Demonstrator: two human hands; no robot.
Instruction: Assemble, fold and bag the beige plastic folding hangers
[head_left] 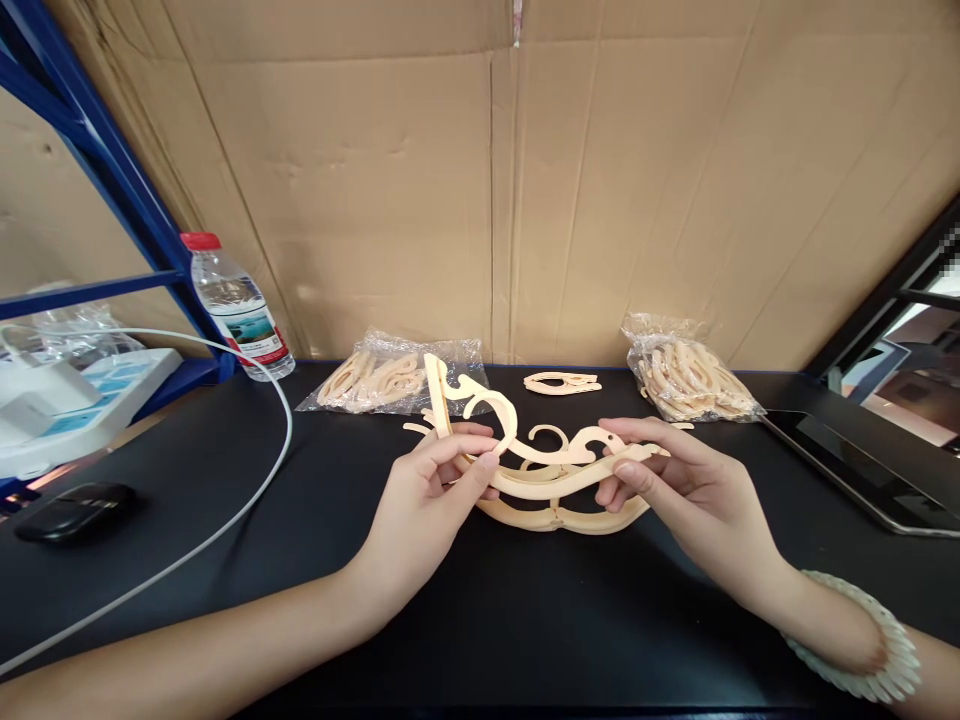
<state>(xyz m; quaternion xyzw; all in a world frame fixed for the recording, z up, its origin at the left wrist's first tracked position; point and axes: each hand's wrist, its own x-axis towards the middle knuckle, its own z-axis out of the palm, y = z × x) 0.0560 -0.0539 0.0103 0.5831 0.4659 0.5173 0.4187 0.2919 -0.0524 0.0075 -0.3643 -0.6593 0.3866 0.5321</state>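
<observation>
Between my two hands is a cream plastic folding hanger [551,487], held above the table. My left hand [442,485] pinches it near the hook, with one arm of the hanger standing up steeply beside the fingers. My right hand [671,480] grips the end of the other arm between thumb and fingers. Beneath and behind it, an unfolded hanger [555,520] of the same kind rests on the table, partly hidden by my hands. A folded hanger [562,383] lies farther back.
Plastic bags of folded hangers lie at the back, one on the left [386,380] and one on the right [682,375]. A water bottle [244,310], power strip [112,400], white cable [281,440] and black mouse [75,512] are leftward. A tablet [862,470] lies at right.
</observation>
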